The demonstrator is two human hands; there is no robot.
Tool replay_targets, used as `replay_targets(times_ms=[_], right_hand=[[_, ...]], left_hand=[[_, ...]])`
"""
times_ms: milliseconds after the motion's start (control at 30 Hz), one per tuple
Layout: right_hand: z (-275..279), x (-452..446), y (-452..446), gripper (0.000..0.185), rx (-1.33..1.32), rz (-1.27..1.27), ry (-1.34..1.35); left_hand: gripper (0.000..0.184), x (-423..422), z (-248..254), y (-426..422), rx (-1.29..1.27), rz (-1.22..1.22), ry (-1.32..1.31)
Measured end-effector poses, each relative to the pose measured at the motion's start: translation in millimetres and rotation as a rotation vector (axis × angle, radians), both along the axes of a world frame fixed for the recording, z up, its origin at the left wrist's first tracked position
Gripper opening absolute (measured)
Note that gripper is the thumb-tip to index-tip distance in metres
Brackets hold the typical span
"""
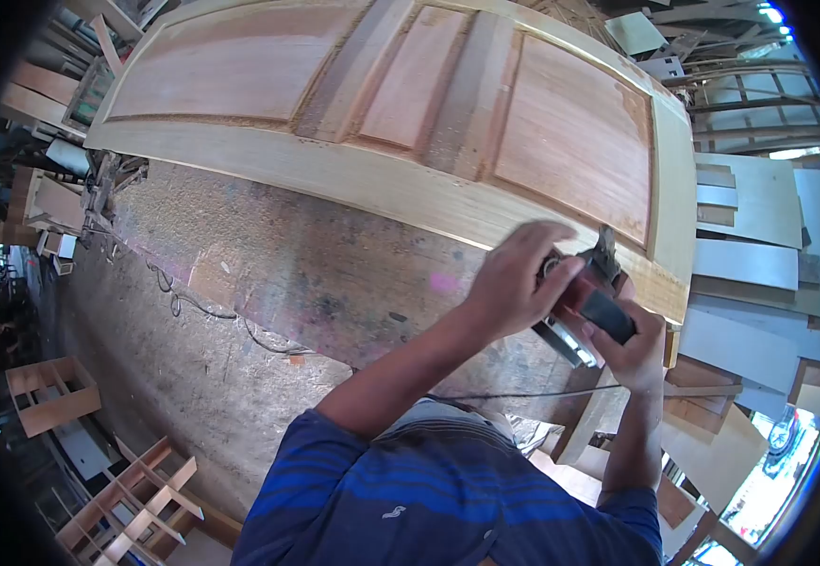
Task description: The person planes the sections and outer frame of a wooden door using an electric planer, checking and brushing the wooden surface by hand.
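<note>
Handheld tool [607, 315]; partly behind hands [521, 281]

Strong daylight is washing out the opening [776, 462] below and to the right of my right hand [636, 344], and smaller white patches are glaring far to the left of my left hand [523, 283]. Soft light is falling evenly on the wooden door [570, 132] beyond my hands, while the far left is sinking into shadow. Motion is blurring my left fingertips. The lens is bowing the door's long edge and blackening the corners around me.
</note>
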State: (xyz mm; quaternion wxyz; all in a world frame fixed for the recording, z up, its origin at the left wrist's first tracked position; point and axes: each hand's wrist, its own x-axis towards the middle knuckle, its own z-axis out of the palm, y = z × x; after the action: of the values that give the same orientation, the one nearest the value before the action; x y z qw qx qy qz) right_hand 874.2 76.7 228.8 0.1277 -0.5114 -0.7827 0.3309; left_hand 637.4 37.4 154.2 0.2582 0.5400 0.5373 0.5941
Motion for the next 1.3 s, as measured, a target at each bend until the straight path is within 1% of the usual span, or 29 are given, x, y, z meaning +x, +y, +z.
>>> replay_targets(times_ms=[33,67,133,233,267,367,400,500,533,567,633,667,700,800,900,933,1067,1300], right_hand=[[1,18,-2,0.035,-0.015,0.010,0.035],[1,35,-4,0.035,-0.029,0.017,0.068],[-3,67,-6,0.036,-0.021,0.025,0.127],[-1,100,-5,0.036,-0.109,0.003,0.090],[-6,112,-2,0.037,-0.107,0.026,0.077],[-11,143,10,0.037,-0.061,0.146,0.021],[-18,156,15,0.037,-0.090,0.151,-0.012],[-30,180,29,0.037,-0.155,0.100,-0.004],[-35,191,34,0.039,-0.176,0.066,-0.002],[-38,202,41,0.040,-0.170,0.051,0.011],[-45,223,58,0.041,-0.164,0.040,0.038],[-52,233,66,0.040,-0.042,0.067,0.031],[-56,241,76,0.040,-0.038,0.079,0.008],[-65,257,110,0.037,-0.058,0.123,-0.083],[-57,234,134,0.037,-0.056,0.173,-0.204],[-60,230,143,0.036,-0.078,0.213,-0.139],[-70,199,161,0.035,-0.115,0.288,-0.143],[-72,109,166,0.035,-0.204,0.372,-0.186]], left_hand=[[0.029,25,-1,7,-0.086,-0.082,-0.092],[0.030,46,-2,11,-0.110,-0.094,-0.044],[0.040,86,-6,18,-0.155,-0.127,0.047],[0.050,128,-17,24,-0.256,-0.136,-0.051],[0.051,138,-23,27,-0.207,-0.150,-0.008],[0.055,152,-27,30,-0.271,-0.412,0.024],[0.048,152,-24,31,-0.449,-0.536,0.045],[0.036,162,-52,30,-0.369,-0.428,-0.036],[0.040,155,-75,34,-0.330,-0.352,0.003],[0.047,142,-100,39,-0.291,-0.270,0.041],[0.061,108,-133,44,-0.344,0.058,0.692],[0.066,92,-153,41,-0.411,0.113,0.811],[0.071,77,-166,37,-0.480,0.168,0.931],[0.076,47,-165,23,-0.472,0.148,1.045],[0.082,27,-170,14,-0.524,0.218,1.018],[0.081,21,-170,13,-0.529,0.241,1.015],[0.081,-2,-172,2,-0.551,0.307,1.001],[0.081,-42,-174,-5,-0.596,0.360,1.016]])
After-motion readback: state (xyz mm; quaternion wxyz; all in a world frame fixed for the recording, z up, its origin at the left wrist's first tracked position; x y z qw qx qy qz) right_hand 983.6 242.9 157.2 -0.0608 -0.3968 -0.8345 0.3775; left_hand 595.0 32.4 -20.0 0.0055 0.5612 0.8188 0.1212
